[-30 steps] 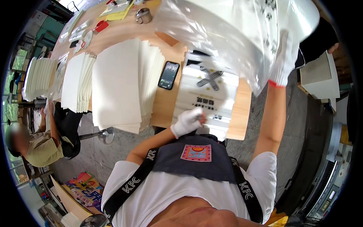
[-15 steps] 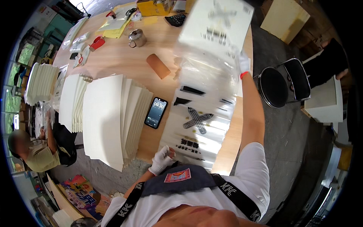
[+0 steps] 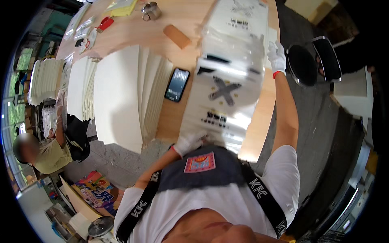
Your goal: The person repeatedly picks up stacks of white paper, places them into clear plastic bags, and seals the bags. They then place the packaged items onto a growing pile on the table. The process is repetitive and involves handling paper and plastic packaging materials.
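Note:
A stack of clear plastic bags (image 3: 251, 91) with printed crossed pencils lies in front of me. My left hand (image 3: 190, 142), in a white glove, touches the near end of the stack; its fingers are blurred. Beyond the stack, a plastic-wrapped packet of white paper (image 3: 251, 24) with the same print rests on the table. My right hand (image 3: 276, 56), gloved in white with a red cuff, is at the table's right edge beside that packet. Its fingers are stretched out and nothing is in them.
Left of the bags lie a phone (image 3: 177, 85) and tall stacks of white paper (image 3: 117, 97). Farther back are an orange-brown block (image 3: 177, 36), a metal cup (image 3: 151, 11) and a red tape dispenser (image 3: 105, 24). A black chair (image 3: 302, 65) stands right; another person (image 3: 50, 156) sits left.
My right hand has let go of the paper packet, which now lies beyond the bags. My left hand has moved right along the near end of the stack. The whole view has shifted.

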